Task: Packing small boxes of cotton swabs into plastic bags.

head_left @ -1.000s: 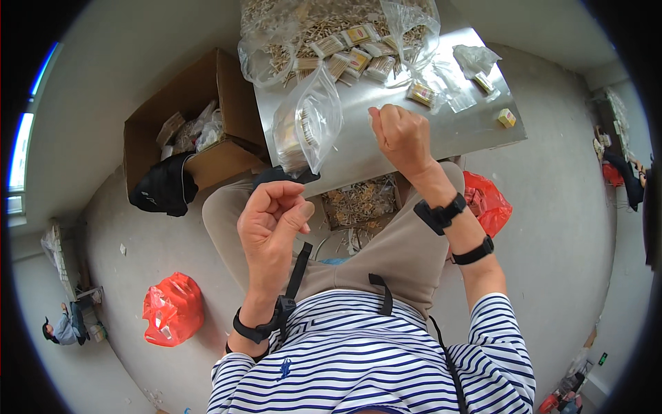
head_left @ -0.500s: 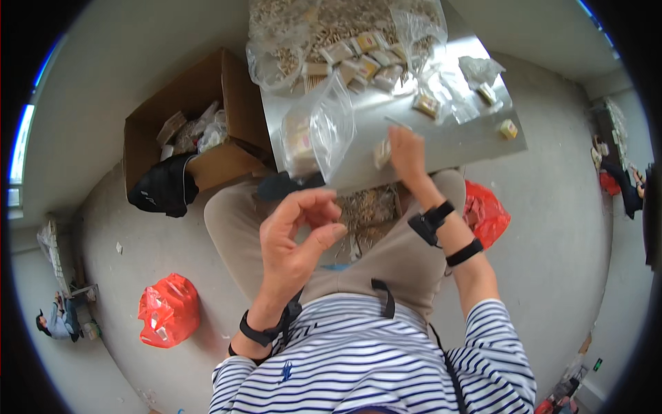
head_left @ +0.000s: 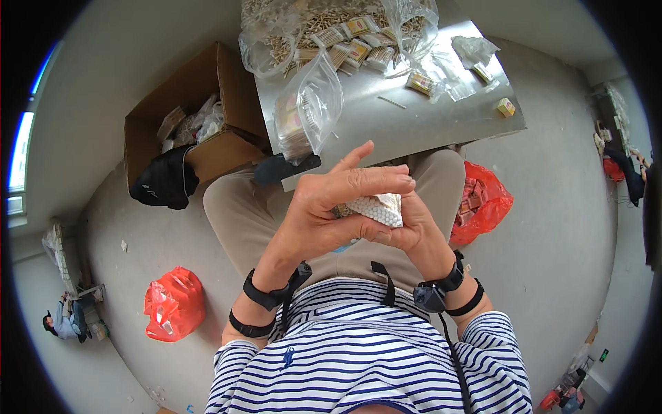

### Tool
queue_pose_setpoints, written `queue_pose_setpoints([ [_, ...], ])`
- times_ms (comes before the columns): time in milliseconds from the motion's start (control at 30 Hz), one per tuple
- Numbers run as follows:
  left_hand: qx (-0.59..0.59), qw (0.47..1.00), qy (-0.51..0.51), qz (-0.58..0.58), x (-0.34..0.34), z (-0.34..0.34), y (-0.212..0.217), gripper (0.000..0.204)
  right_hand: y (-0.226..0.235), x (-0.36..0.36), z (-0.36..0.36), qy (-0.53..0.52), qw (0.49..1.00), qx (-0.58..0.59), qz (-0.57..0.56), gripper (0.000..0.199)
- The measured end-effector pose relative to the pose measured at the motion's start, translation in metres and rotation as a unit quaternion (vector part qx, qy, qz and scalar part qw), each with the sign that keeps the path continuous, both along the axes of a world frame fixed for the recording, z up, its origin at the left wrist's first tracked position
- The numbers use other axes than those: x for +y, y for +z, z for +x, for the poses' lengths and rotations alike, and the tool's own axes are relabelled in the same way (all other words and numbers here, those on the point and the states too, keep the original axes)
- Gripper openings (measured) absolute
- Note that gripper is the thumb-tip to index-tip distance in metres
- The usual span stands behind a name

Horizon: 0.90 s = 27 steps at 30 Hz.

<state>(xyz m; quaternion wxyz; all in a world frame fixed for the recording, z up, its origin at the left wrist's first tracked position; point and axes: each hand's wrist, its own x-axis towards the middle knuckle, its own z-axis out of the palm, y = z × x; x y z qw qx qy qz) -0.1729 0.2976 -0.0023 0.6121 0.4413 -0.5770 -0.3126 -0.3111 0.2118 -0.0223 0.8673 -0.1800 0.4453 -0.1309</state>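
1. A metal table [head_left: 420,121] is seen at the top, loaded with stuff, its near edge just above the lap.
2. A cardboard box [head_left: 200,96] is parked on the floor touching the table's left side, with wrapped bits piled inside and a black bag [head_left: 165,183] slumped against its front.
3. Two red plastic bags are spotted on the floor: a red bag [head_left: 174,303] lower left, well apart from the table, and another red sack [head_left: 483,203] tucked beside the right knee.
4. A clear bag [head_left: 307,114] of small packs is stood at the table's front-left corner, with a bigger heap of little sticks and packs behind it.
5. The left hand [head_left: 331,207] is held over the lap, fingers mostly pressed together and curled across the bundle, index finger lifted.
6. The right hand [head_left: 414,231] is cupped underneath, fingers closed around the bundle's lower side.
7. The bundle [head_left: 378,208], a tight pack of white-tipped sticks, is gripped between both hands above the lap, below the table edge. Probably cotton swabs, but it's too small to be sure.
8. A tiny yellow box [head_left: 506,106] is left near the table's right edge.
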Motion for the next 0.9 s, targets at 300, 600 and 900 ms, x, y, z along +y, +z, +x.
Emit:
queue_pose_setpoints([
  [300, -0.002, 1.000, 0.025, -0.018, 0.003, -0.010, 0.008, 0.048, -0.034, -0.003, -0.015, 0.073, 0.941, -0.203, 0.260, 0.029],
  [600, -0.013, 0.999, 0.046, -0.014, 0.005, -0.016, 0.012, 0.057, -0.003, 0.002, -0.007, 0.068, 0.974, -0.108, 0.188, 0.030],
  [900, -0.022, 0.998, 0.057, -0.023, 0.006, -0.017, 0.009, 0.064, -0.004, 0.002, -0.011, 0.072, 0.976, -0.113, 0.171, 0.030],
])
